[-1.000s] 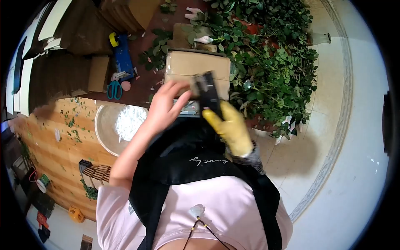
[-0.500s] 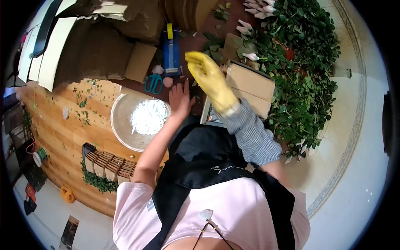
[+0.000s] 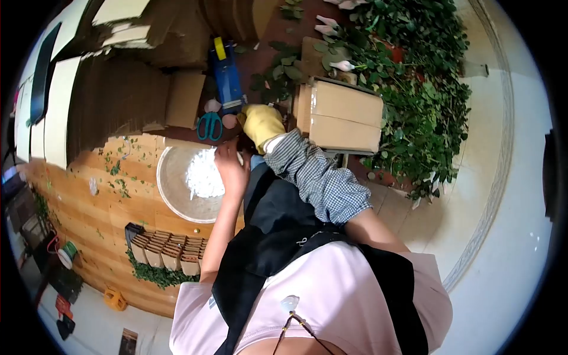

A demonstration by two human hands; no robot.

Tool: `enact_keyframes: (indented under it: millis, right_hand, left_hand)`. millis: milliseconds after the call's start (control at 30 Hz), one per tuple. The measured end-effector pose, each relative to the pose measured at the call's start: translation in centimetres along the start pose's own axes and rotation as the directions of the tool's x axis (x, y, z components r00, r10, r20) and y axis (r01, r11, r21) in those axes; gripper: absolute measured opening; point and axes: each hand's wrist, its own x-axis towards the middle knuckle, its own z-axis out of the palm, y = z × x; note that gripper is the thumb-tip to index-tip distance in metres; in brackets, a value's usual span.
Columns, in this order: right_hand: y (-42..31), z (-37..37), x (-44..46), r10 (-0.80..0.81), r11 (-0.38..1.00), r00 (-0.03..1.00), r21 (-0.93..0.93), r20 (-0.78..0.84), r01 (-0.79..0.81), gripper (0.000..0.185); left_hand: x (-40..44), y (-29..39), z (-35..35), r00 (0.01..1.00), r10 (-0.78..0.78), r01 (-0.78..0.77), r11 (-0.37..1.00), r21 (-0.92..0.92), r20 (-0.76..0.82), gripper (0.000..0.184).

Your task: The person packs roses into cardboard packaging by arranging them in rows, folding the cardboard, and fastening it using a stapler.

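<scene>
My left hand [image 3: 233, 170] is bare, beside the rim of a round white bucket [image 3: 170, 198] that holds many small white pieces [image 3: 203, 173]. Its fingers are curled at the table's front edge; whatever they grip is hidden. A yellow glove with a grey checked sleeve covers my right hand [image 3: 263, 126], bent downward close above the left. The gloved fingers are mostly out of sight. Teal-handled scissors [image 3: 209, 126] lie just left of the glove, by two pinkish round pieces [image 3: 229, 121]. A blue tape dispenser [image 3: 226, 77] with yellow at its end stands behind them.
A cardboard-topped box [image 3: 346, 115] sits right of the glove. Beyond it are heaped leafy stems [image 3: 414, 106] with several pale pink wrapped heads [image 3: 341, 65]. Large cardboard boxes [image 3: 118, 106] fill the left back. A rack of brown-topped packs [image 3: 168, 248] is on the wood floor.
My gloved right hand has come down and left from above the box, toward the left hand. My left hand has drawn back toward the bucket rim. The view has shifted somewhat.
</scene>
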Motion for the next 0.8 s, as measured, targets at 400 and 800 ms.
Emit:
enact_keyframes:
  millis: [400,800]
  right_hand:
    - [17.1,-15.3,-9.5,0.231,0.621,0.774,0.523,0.590,-0.584,0.045]
    - [2.8,-4.3,8.2,-0.068,0.707,0.990,0.694,-0.125,0.136,0.044]
  left_hand:
    - [0.6,1.6,-0.5,0.997,-0.003,0.016,0.988,-0.155,0.080,0.018]
    - [6.0,0.1,-2.3,0.980,-0.140,0.175,0.947,-0.269,0.144,0.018]
